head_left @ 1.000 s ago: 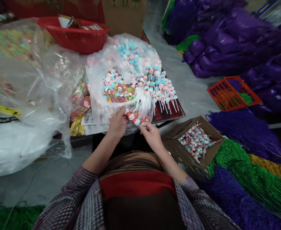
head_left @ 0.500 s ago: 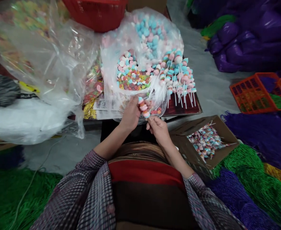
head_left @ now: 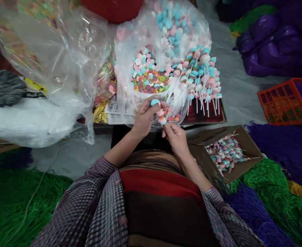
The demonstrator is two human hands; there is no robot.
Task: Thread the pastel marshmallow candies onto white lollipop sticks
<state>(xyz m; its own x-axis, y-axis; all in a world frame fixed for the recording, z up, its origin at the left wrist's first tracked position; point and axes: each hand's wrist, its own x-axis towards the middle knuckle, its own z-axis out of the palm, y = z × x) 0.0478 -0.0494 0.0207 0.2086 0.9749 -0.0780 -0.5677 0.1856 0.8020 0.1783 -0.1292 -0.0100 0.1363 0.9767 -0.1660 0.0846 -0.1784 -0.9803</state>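
My left hand (head_left: 145,116) is closed, its thumb and fingers pinching a blue-and-white marshmallow (head_left: 155,102) at the top end of a candy skewer (head_left: 161,118). Pink, white and orange pieces show below the thumb; part of the row is hidden by it. Lower down, my right hand (head_left: 175,135) is closed at the skewer's bottom end, its fingertips pinched where the stick would be. Just beyond my hands, an opened plastic bag (head_left: 125,82) holds loose marshmallows (head_left: 143,61) and colourful ring candies (head_left: 151,84). A pile of finished-looking candy skewers (head_left: 202,79) lies to its right, white sticks toward me.
A red basin (head_left: 115,10) stands behind the bags. At left lies a large clear bag of candies (head_left: 50,44). A cardboard box (head_left: 248,144) of wrapped skewers sits at lower right, near an orange crate (head_left: 281,103) and green strands (head_left: 266,181).
The view has shifted, so the table appears further right. My left thumb now lies across the skewer, and the blue-and-white marshmallow shows more broadly at its top. My right hand keeps its pinch.
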